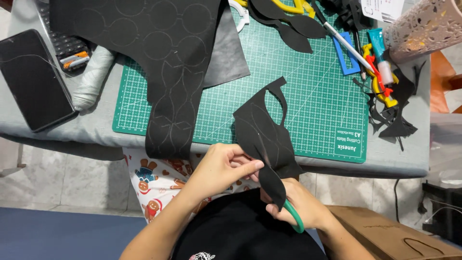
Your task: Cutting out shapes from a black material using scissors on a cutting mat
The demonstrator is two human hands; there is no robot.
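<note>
Left hand fingers pinching black fabric piece, right hand fingers gripping green-handled scissors, green cutting mat on counter

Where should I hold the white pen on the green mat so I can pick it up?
Probably best to pinch the white pen around the middle of its long thin barrel, coming straight down from above. It lies flat and slanted across the blue stencil on the green cutting mat, so the fingers should close across the barrel, not along it.

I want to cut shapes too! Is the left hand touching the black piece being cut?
Touching. The head view shows the left hand with its fingers pinching the edge of the black cut piece, while the right hand holds the green-handled scissors.
</note>
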